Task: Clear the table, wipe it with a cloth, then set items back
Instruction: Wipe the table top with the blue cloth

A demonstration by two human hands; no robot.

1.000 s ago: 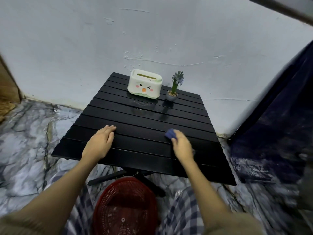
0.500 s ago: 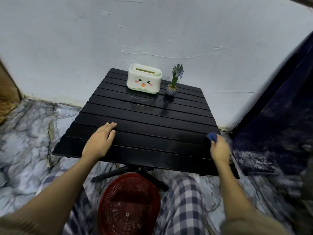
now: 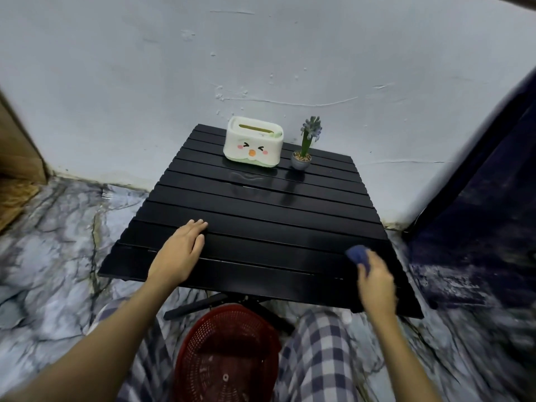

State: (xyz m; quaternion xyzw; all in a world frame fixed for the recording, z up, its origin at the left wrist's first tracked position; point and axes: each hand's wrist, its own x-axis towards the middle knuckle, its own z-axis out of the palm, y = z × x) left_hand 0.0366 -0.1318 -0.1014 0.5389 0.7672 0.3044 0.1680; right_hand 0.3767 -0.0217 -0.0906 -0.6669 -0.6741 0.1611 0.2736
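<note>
A low black slatted table (image 3: 261,216) stands against a pale wall. At its far edge sit a white tissue box with a cartoon face (image 3: 253,145) and, to its right, a small potted plant with a purple flower (image 3: 303,152). My left hand (image 3: 179,253) lies flat on the near left slats, fingers together, holding nothing. My right hand (image 3: 375,282) presses a blue cloth (image 3: 358,254) onto the table's near right corner; the hand covers most of the cloth.
A red mesh basket (image 3: 226,358) sits on the marble floor below the table's front edge, between my knees in checked trousers. A dark blue fabric (image 3: 475,198) hangs at the right. A wooden board (image 3: 17,158) leans at the far left.
My right hand swept the blue cloth from the table's front middle out to the right edge, then shifted a little back inward. My left hand stayed flat on the table.
</note>
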